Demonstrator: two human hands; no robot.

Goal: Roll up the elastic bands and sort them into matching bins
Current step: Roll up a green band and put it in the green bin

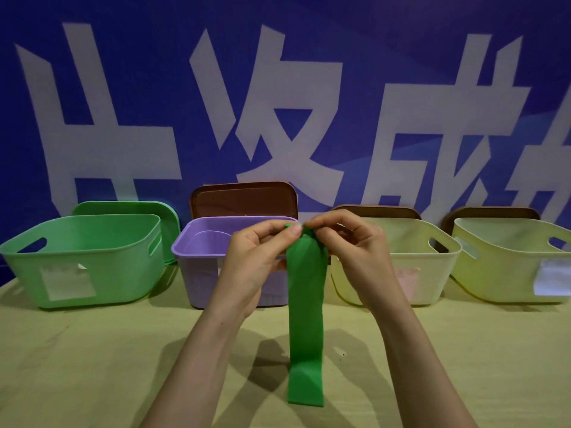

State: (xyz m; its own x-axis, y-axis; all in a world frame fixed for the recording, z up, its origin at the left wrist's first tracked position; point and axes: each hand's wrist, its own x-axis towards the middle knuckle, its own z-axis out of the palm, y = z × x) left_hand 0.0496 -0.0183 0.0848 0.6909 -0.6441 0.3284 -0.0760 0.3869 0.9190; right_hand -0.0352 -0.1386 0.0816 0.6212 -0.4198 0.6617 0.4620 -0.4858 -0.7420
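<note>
Green elastic band (306, 319), top end pinched between left hand (256, 257) and right hand (355, 254), dangling to the table (92, 366).

Dim greenish light, soft forearm shadows on the table (92, 350), wide-angle bending at edges, slightly soft focus

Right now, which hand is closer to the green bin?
Left. The left hand is in front of the purple bin, just right of the green bin. The right hand is farther right, by the cream bin. Both pinch the green band.
</note>
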